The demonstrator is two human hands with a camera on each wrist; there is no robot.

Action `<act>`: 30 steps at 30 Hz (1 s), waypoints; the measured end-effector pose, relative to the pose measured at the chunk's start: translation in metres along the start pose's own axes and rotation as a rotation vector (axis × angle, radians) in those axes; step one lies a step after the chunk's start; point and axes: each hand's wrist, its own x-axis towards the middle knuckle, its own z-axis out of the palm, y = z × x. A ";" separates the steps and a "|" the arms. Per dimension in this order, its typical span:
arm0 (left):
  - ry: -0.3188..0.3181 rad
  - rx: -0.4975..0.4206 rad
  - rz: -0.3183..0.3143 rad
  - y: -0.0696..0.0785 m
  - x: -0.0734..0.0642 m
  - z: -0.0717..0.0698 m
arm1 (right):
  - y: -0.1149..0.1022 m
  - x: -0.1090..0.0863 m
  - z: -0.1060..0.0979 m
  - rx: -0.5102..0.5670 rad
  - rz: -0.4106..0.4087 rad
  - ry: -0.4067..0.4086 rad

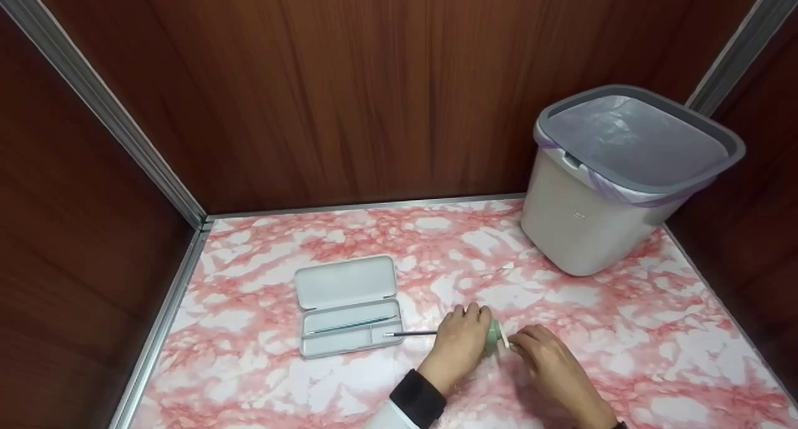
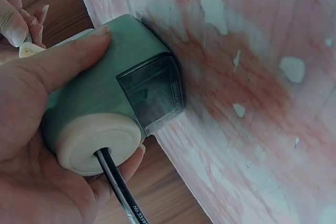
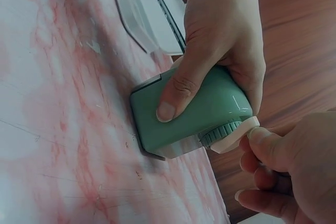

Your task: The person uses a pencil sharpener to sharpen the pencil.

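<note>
Head view: the left hand (image 1: 458, 345) is wrapped round the body of a green pencil sharpener (image 1: 492, 338), near the front of the marbled desk (image 1: 249, 379). The left wrist view shows its thumb laid along the casing and fingertips underneath; a black pencil (image 2: 119, 190) stands inserted in the round, pale front. The right hand (image 1: 552, 357) is mostly closed, thumb and finger pinching the outer end of the pale crank (image 3: 233, 137) at the sharpener's rear. To the left, an open pencil case (image 1: 346, 282) lies on the desk with one slim bluish item (image 1: 352, 324) in its long compartment. The black pencil's outer end reaches over the case's small right compartment. A lined bin (image 1: 570, 223) stands at the far right.
</note>
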 end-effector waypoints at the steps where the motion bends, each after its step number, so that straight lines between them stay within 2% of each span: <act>1: -0.005 -0.004 -0.002 0.000 0.000 0.000 | 0.000 0.000 0.000 0.001 0.006 0.004; 10: 0.003 -0.002 0.026 0.000 0.000 0.001 | 0.004 0.020 -0.002 -0.014 0.011 0.080; 15: -0.028 -0.011 0.032 -0.001 0.000 0.001 | 0.011 0.032 0.000 -0.012 0.058 0.042; 25: -0.045 -0.024 0.026 -0.001 0.000 0.001 | 0.032 0.044 0.009 0.027 0.059 -0.012; 30: -0.026 -0.035 0.016 0.000 -0.001 0.002 | 0.039 0.047 0.015 0.059 0.082 -0.046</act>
